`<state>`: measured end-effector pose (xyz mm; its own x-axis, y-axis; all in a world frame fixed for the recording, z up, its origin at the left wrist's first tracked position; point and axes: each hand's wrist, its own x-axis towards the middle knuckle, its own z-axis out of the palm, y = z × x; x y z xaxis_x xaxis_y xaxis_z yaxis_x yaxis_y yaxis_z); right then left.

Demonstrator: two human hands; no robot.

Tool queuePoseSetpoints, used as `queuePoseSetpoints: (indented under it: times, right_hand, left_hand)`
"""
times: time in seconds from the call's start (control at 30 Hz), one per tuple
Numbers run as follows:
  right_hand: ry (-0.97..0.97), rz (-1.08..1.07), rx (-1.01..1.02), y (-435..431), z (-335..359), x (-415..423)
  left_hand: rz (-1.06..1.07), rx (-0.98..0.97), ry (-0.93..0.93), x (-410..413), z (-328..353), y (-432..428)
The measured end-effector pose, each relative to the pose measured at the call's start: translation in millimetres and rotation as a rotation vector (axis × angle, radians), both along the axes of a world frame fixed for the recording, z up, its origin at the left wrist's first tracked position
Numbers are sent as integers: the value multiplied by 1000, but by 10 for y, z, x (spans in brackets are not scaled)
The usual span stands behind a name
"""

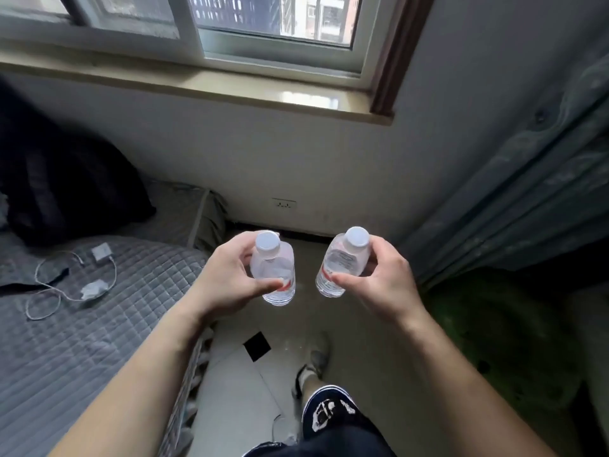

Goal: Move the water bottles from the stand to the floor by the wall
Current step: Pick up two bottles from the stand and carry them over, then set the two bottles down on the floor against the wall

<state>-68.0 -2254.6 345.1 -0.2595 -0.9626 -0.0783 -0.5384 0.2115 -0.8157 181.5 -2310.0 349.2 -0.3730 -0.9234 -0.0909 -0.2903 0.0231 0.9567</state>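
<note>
I hold two small clear water bottles with white caps and red-edged labels, both upright in the air above the floor. My left hand [227, 275] grips the left bottle [275, 268] around its body. My right hand [379, 278] grips the right bottle [342, 262] the same way. The two bottles are apart, side by side, in front of the white wall [296, 166] under the window. The strip of floor by the wall [309, 255] lies below them. The stand is not in view.
A bed with a grey quilt [82, 318] fills the left, with a white charger cable [72, 278] and a dark bundle [66, 189] on it. A dark curtain [527, 192] and a green object [501, 334] are on the right. A wall socket [284, 203] sits low. My leg and shoe [316, 364] stand on the floor.
</note>
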Motion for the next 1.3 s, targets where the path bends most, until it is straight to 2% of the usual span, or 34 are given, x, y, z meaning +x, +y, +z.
queuePoseSetpoints:
  times: [0.47, 0.83, 1.13, 1.3]
  right_hand:
    - [-76, 69, 72, -2098, -461, 255]
    - [-36, 59, 200, -3112, -861, 695]
    - [-45, -76, 245, -3692, -1683, 1023]
    - [-35, -121, 273, -3953, -2585, 1057]
  left_hand:
    - [102, 59, -173, 198, -463, -1858]
    - [101, 107, -207, 559, -975, -2943]
    - [-3, 102, -254, 806, -1777, -3738]
    - [-6, 106, -289, 764, -2568, -4027]
